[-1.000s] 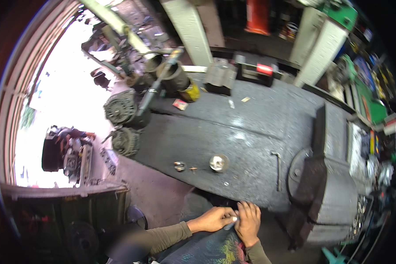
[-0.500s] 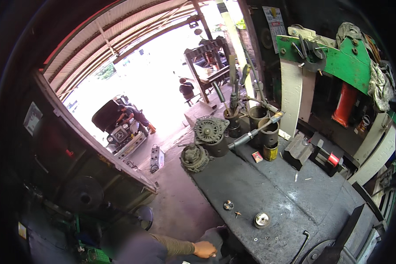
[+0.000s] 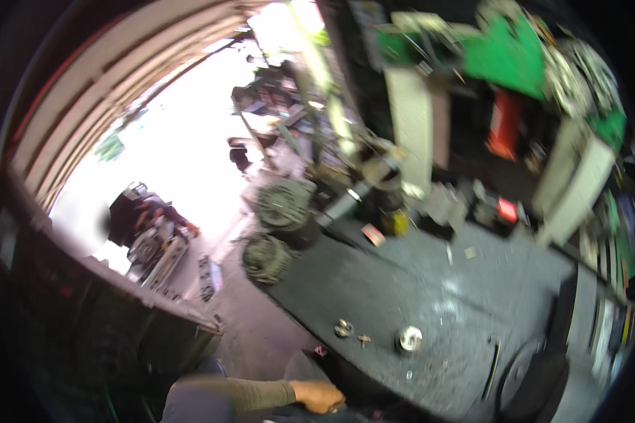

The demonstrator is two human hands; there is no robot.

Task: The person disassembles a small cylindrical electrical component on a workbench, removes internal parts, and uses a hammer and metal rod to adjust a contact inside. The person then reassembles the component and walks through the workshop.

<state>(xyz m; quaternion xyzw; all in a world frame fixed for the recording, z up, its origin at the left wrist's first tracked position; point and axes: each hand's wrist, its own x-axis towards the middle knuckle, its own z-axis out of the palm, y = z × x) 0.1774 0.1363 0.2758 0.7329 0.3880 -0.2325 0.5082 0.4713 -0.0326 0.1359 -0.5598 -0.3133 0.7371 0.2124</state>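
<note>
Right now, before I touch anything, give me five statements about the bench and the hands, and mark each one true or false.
1. Of the person's own hands, only the left hand is in view. True.
2. The silver round part sits on the workbench. True.
3. The left hand lies on the workbench top. False: it is off the top, beyond the near edge.
4. The bent rod is left of the silver round part. False: the bent rod is to its right.
5. The red packet lies left of the yellow can. True.
</note>
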